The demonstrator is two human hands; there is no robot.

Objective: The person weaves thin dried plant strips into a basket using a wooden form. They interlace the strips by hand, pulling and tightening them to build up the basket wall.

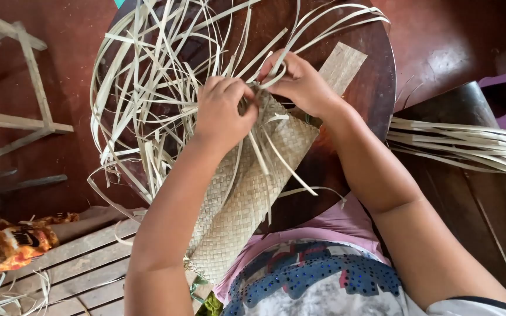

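Our left hand (pixel 222 111) clamps the woven mat (pixel 247 199) edge beneath it; right hand (pixel 300 82) pinches a loose strip (pixel 276 73) just beside. We judge: keep strip flat, tension even

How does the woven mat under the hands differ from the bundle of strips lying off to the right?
The woven mat is plaited into a tight, flat checkered sheet; the bundle of strips lies loose and unwoven. The mat runs diagonally across the round table; the bundle lies roughly level on a dark surface beside it. Both hands, left hand and right hand, grip strips at the mat's top; nothing touches the bundle. Both are the same pale straw colour.
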